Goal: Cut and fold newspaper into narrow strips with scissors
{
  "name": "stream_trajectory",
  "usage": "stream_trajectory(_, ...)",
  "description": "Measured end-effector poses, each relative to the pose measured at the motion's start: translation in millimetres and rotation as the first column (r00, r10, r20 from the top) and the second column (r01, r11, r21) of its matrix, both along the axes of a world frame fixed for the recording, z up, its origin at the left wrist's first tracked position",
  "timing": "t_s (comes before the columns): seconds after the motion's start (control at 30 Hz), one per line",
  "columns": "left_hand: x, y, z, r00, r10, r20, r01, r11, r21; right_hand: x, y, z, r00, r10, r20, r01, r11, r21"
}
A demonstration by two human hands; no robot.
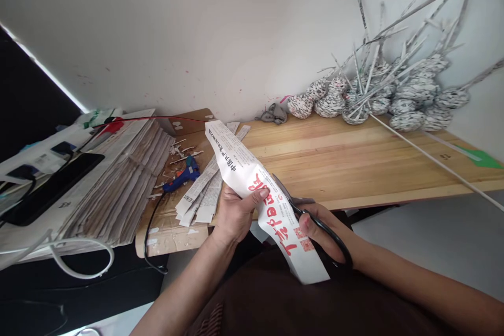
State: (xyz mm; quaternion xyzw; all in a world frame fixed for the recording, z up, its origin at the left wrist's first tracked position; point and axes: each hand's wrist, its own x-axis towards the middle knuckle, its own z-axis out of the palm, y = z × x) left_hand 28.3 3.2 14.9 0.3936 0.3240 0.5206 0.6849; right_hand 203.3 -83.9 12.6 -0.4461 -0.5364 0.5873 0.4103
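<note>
A long folded newspaper strip [240, 168] with black and red print slants across the middle of the head view. My left hand [239, 212] grips it near its middle, thumb on top and fingers hidden beneath. In my right hand [321, 226] is a pair of black-handled scissors [334, 236]. Their blades point up and left along the strip's right edge; whether they touch the paper I cannot tell. Beyond my left hand, several cut newspaper strips [205, 194] lie overlapping on a cardboard sheet [169, 241].
A blue glue gun [183, 174] with a black cord lies among paper scraps. At left stands a newspaper stack [122, 178], with a black phone [55, 189] on newspaper. Woven paper balls [413, 86] with protruding sticks line the wall on the wooden table [315, 152]. A grey cloth [273, 114] lies nearby.
</note>
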Motion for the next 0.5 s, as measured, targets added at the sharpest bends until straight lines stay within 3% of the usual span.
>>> stream_trajectory(0.23,0,-1,-3.2,0.997,-0.021,0.068,0.03,0.992,-0.126,7,2,-13.1,0.999,0.04,-0.035,-0.043,0.994,-0.097)
stream_trajectory(0.37,-4,8,-4.4,0.983,0.06,0.174,-0.028,0.984,-0.176,13,3,-11.7,0.999,0.035,-0.022,-0.038,0.989,-0.142)
stream_trajectory(0.5,-4,15,-0.7,0.983,0.053,0.173,-0.03,0.99,-0.136,15,3,-5.8,0.998,0.048,0.043,-0.045,0.997,-0.069)
